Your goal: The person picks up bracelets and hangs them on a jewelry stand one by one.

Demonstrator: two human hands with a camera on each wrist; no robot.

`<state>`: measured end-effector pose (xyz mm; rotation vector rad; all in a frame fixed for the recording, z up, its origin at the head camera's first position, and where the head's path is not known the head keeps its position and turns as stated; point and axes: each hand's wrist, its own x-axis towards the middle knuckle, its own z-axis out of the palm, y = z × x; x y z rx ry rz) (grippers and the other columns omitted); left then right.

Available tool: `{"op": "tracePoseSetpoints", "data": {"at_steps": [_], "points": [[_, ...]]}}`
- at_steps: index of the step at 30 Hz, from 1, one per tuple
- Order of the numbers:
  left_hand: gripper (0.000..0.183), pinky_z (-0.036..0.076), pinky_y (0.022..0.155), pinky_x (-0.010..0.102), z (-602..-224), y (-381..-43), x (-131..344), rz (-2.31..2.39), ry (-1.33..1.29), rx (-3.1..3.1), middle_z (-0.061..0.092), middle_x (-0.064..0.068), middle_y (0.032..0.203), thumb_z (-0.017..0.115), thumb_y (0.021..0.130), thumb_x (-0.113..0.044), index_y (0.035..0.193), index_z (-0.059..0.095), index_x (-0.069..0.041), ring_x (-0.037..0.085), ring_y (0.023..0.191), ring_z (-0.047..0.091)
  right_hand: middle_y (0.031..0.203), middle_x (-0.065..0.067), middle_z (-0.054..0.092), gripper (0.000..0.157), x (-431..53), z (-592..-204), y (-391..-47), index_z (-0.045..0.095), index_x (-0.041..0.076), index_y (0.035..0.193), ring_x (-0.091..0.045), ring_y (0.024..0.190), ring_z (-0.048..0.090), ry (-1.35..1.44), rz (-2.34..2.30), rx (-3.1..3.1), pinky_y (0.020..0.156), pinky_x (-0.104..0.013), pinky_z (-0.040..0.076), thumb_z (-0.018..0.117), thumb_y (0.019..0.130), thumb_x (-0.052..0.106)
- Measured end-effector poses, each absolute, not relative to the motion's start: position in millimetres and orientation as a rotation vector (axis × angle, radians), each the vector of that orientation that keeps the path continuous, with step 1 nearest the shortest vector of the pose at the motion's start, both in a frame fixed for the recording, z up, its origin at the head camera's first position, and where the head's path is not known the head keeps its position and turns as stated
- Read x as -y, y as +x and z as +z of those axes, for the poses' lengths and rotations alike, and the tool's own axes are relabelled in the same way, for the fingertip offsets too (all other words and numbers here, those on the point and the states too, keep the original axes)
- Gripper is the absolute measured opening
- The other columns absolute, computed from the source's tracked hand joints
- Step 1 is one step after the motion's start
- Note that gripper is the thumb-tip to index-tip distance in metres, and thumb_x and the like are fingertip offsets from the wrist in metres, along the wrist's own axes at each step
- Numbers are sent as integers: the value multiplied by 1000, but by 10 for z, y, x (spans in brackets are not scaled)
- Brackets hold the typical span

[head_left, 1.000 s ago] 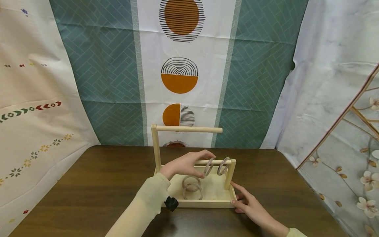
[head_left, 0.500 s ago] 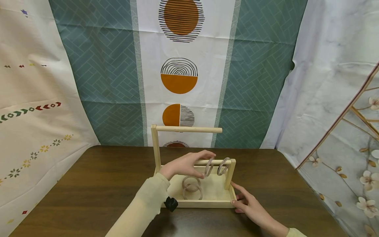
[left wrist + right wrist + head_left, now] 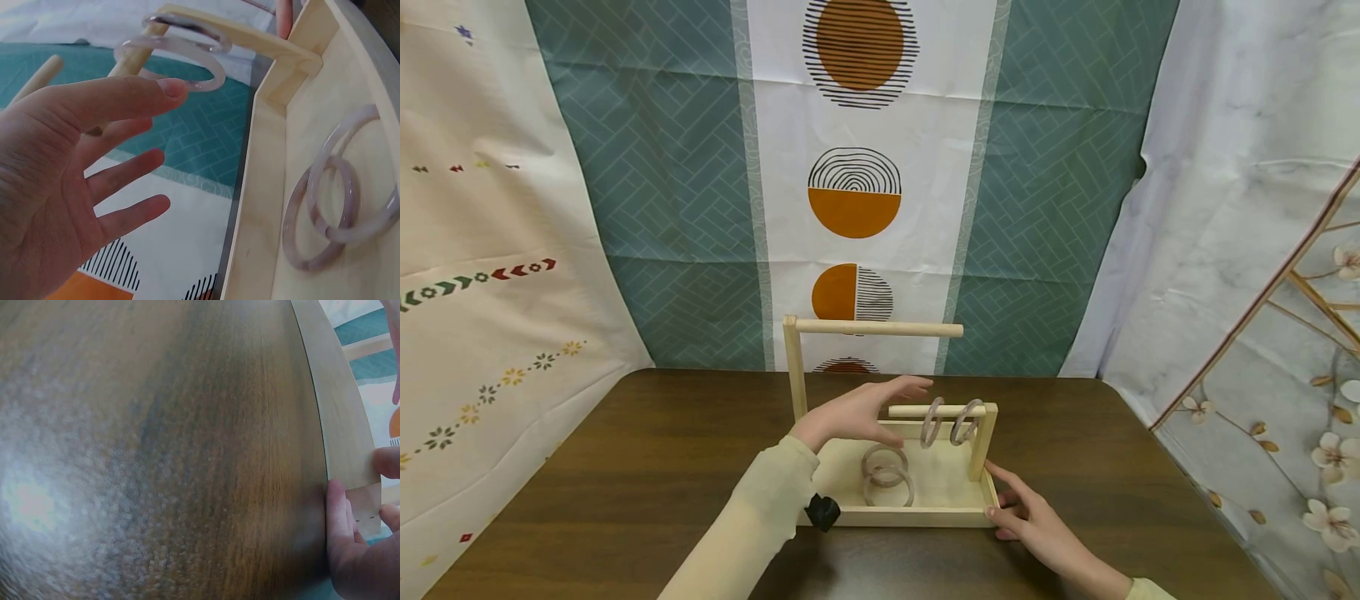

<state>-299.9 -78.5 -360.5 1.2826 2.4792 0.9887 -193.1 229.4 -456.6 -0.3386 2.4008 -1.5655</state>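
A pale wooden bangle stand has a tray base, a low bar and a high bar. Two translucent pinkish bangles hang apart on the low bar; the outer bangle is closest to my left hand. That hand hovers left of it, fingers spread and holding nothing. Inside the tray lie two more bangles, one bangle overlapping the other bangle. My right hand grips the tray's right front corner, thumb at the front and a finger along the side.
The stand rests on a dark brown wooden table. Behind it hangs a teal and white patterned cloth, with more fabric at both sides. A black wrist camera sits under my left sleeve, close to the tray's front edge.
My left hand has let go of the outer bangle and drawn back to the left, its fingers spreading. The bangle stays hanging on the low bar. My right hand has not moved.
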Motion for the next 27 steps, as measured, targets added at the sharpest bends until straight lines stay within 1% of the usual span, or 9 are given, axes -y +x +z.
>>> {"op": "tracePoseSetpoints", "data": {"at_steps": [4,6,13,15,20,27], "points": [[86,40,113,49,-3602,-3011,864,991,1253,-2490,46,2,154,79,82,-10,153,33,-27,26,143,43,109,-18,53,72,-2294,-4567,-1930,23,7,157,-16,88,61,-337,-1568,-2402,76,-32,60,61,98,21],[86,40,113,50,-3596,-3014,900,1003,1246,-2485,46,3,153,79,82,-9,153,33,-26,28,143,43,109,-18,53,71,-2293,-4567,-1930,23,7,157,-16,89,61,-336,-1568,-2403,76,-32,60,61,98,21],[85,41,113,48,-3577,-3025,982,995,1231,-2497,46,2,153,77,83,-8,153,33,-26,31,142,44,109,-19,53,71,-2289,-4569,-1931,24,8,157,-16,89,61,-333,-1571,-2411,75,-31,60,61,98,21],[85,40,113,50,-3569,-3025,992,999,1223,-2487,46,3,153,77,83,-7,153,33,-24,33,142,44,110,-19,53,71,-2289,-4570,-1932,24,8,157,-16,89,61,-331,-1570,-2411,75,-31,60,61,98,21],[83,38,114,52,-3568,-3036,1023,991,1224,-2460,45,6,153,76,84,-6,153,32,-23,32,141,44,110,-19,53,71,-2291,-4570,-1932,24,8,157,-17,90,61,-326,-1567,-2407,75,-32,60,61,98,22],[83,39,114,50,-3570,-3075,1060,954,1205,-2447,45,7,153,77,85,-9,153,33,-23,30,141,45,110,-20,54,71,-2294,-4562,-1929,24,7,157,-17,90,61,-340,-1562,-2412,75,-32,60,61,98,23]]}}
